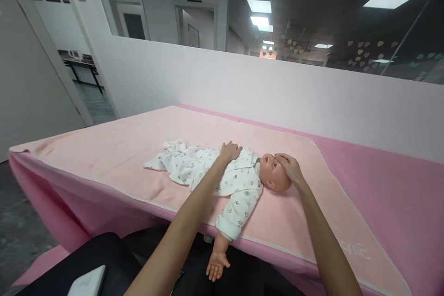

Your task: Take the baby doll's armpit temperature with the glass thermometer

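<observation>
A baby doll (244, 173) in white printed clothes lies on its back on a light pink mat (118, 148). Its bald head (275, 178) points to the right and its legs stretch out to the left. Across the doll's chest, my left hand (231, 151) rests flat with its fingers spread. My right hand (290, 167) lies over the forehead, its fingers stretched out together and touching the head. One doll arm, in a sleeve with a turned-up cuff (229, 226), hangs over the table's near edge, palm of the doll's hand (218, 263) facing up.
A darker pink cloth (395, 185) covers the table under the mat. Behind it stands a white wall (263, 88) with a window above. My dark-clothed legs are below the near edge, with a white flat object (86, 282) on the left one. A doorway opens at the far left.
</observation>
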The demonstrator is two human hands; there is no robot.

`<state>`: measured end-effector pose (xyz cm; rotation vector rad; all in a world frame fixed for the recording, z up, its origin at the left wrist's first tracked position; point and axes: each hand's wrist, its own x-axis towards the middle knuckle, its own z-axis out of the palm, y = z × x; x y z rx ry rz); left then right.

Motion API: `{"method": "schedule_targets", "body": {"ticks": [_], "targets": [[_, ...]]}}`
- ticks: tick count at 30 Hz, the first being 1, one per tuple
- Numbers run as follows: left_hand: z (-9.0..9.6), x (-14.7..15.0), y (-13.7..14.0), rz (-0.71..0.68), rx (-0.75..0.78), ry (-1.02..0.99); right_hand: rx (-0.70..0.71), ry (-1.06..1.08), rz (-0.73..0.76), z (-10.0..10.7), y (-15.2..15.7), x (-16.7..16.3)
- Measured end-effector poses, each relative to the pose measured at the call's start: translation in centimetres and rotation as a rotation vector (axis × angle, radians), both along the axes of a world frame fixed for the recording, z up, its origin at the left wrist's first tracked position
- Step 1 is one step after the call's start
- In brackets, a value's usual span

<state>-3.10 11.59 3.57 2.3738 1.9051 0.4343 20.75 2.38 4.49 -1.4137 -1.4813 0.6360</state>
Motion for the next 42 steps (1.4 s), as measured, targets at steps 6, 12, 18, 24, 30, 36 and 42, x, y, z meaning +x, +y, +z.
{"method": "schedule_targets", "body": {"ticks": [6, 12, 18, 24, 30, 36, 42], "targets": [[-0.3, -0.6, -0.6, 0.048, -0.085, 0.037, -0.102, 0.421, 0.094, -1.6, 0.4, 1.1], [0.0, -0.9, -0.8, 0.032, -0.135, 0.085, -0.059, 0.452, 0.01, -2.5, 0.7, 1.8], [0.5, -0.8, -1.3, -0.011, -0.165, 0.086, 0.13, 0.409, -0.025, -2.1, 0.3, 1.6], [0.3, -0.8, -1.2, -0.006, -0.153, 0.084, 0.016, 0.407, 0.121, -1.6, -0.6, 0.7], [0.2, -0.8, -1.2, 0.003, -0.137, 0.079, 0.194, 0.476, -0.073, -1.9, -0.1, 1.1], [0.3, -0.7, -1.5, 0.007, -0.124, 0.074, 0.11, 0.376, -0.01, -2.0, -0.4, 0.6], [0.5, -0.6, -1.6, 0.002, -0.124, 0.063, 0.114, 0.457, -0.059, -1.5, -0.5, 0.6]]}}
